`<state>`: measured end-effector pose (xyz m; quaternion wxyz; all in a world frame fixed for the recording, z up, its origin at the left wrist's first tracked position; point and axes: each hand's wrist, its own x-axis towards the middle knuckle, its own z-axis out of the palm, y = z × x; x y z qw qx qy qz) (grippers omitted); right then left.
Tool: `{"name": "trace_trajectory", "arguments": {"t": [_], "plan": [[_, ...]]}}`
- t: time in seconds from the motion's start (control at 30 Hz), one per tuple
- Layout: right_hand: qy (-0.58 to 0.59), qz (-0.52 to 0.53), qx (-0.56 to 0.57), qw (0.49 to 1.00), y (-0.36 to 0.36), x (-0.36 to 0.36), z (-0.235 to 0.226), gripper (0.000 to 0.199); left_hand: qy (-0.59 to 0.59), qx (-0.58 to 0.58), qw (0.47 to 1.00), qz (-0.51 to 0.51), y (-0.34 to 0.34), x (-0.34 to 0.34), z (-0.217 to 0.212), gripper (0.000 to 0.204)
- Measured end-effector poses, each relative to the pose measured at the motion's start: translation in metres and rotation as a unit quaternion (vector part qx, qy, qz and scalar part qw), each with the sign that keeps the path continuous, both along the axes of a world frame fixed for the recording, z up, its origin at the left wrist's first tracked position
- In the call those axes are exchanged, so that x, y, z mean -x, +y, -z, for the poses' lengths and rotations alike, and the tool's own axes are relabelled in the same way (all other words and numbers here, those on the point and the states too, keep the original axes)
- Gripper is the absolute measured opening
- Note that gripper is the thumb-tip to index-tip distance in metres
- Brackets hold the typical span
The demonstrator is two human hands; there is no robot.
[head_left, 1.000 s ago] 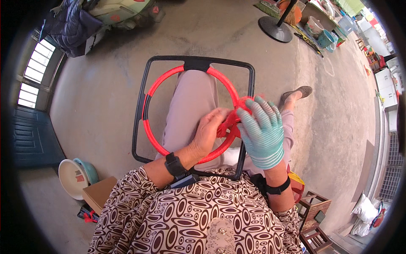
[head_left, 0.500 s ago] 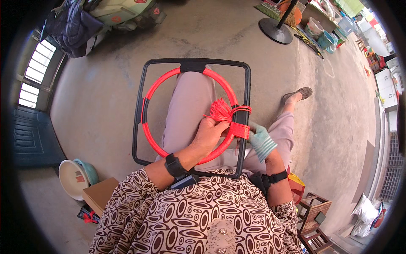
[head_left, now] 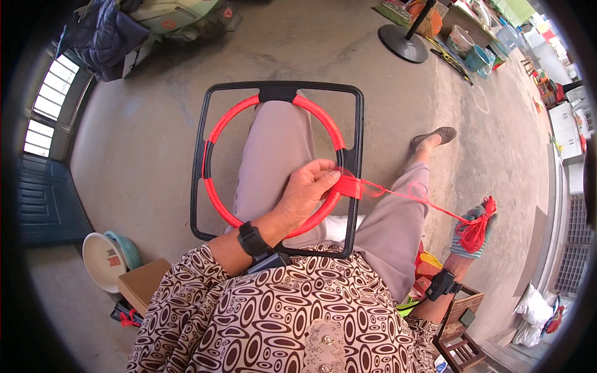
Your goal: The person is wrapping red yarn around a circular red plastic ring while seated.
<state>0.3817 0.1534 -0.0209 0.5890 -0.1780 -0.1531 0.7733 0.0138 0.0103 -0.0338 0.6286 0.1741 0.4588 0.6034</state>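
Head view shows your left hand (head_left: 308,193) pinching red cord (head_left: 410,196) onto the ring (head_left: 273,168) at centre frame; your right hand (head_left: 471,231), gripping the bundle, may loosen wraps if tension drops.

Left hand (head_left: 308,189) on red-wrapped ring (head_left: 217,199), right hand (head_left: 471,231) pulling red cord (head_left: 423,200)

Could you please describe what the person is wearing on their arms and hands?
The bare left hand has a black band at its wrist, below a brown-and-cream oval-patterned sleeve. The right hand wears a teal knitted glove, with another black wrist device.
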Motion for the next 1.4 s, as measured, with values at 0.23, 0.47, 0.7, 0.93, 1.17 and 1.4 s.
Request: {"name": "trace_trajectory", "arguments": {"t": [0.23, 0.47, 0.7, 0.93, 1.17, 1.4], "plan": [[-0.38, -0.219, -0.016, 0.898, -0.033, 0.129, 0.02, 0.025, -0.011, 0.007, 1.0, -0.002, 0.001, -0.001, 0.0, 0.016], [-0.415, -0.36, 0.078, 0.832, -0.049, 0.185, 0.007, 0.026, -0.019, 0.014, 1.0, 0.0, 0.0, -0.001, 0.0, 0.013], [-0.542, -0.182, -0.026, 0.82, -0.024, 0.156, -0.004, 0.012, 0.028, 0.008, 1.0, 0.01, 0.001, 0.0, 0.0, 0.014], [-0.551, -0.068, 0.074, 0.828, -0.015, 0.127, -0.016, 0.009, 0.03, 0.01, 0.999, 0.003, -0.001, 0.0, 0.001, 0.014], [-0.533, -0.273, -0.073, 0.797, -0.048, 0.185, -0.002, 0.018, 0.013, 0.01, 1.0, 0.013, 0.001, -0.001, 0.0, 0.013], [-0.603, -0.264, -0.093, 0.747, -0.061, 0.203, -0.025, 0.02, 0.026, 0.027, 0.999, 0.011, 0.003, -0.003, 0.002, 0.015]]}}
